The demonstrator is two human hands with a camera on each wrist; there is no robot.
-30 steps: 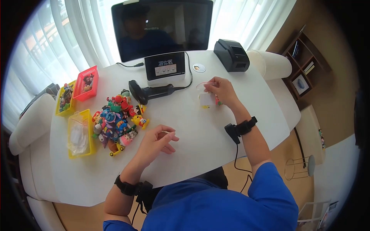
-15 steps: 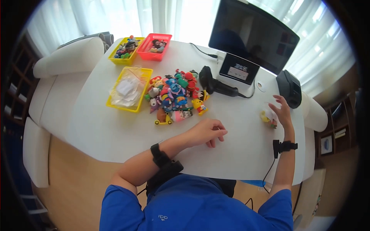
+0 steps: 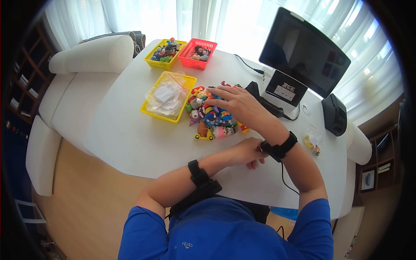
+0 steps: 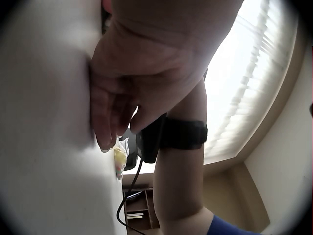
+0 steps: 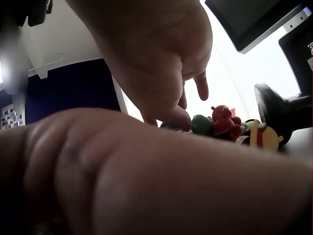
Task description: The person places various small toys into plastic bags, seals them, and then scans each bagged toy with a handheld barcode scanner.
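My right hand reaches across the white table and hovers with spread fingers over a pile of small colourful toy figures. In the right wrist view its fingers hang down just above the red and green figures; nothing is in its grip. My left hand rests on the table beneath the right forearm, fingers loosely curled and holding nothing; the left wrist view shows that left hand lying against the tabletop. A small clear bag with toys inside lies alone at the right.
A yellow basket of clear bags sits left of the pile. A yellow basket and a red basket of figures stand further back. Behind the pile are a barcode scanner, a small display, a monitor and a black printer.
My right hand let go of the small bag at the right and swung left over the toy pile. The left hand stayed on the table. The head view turned.
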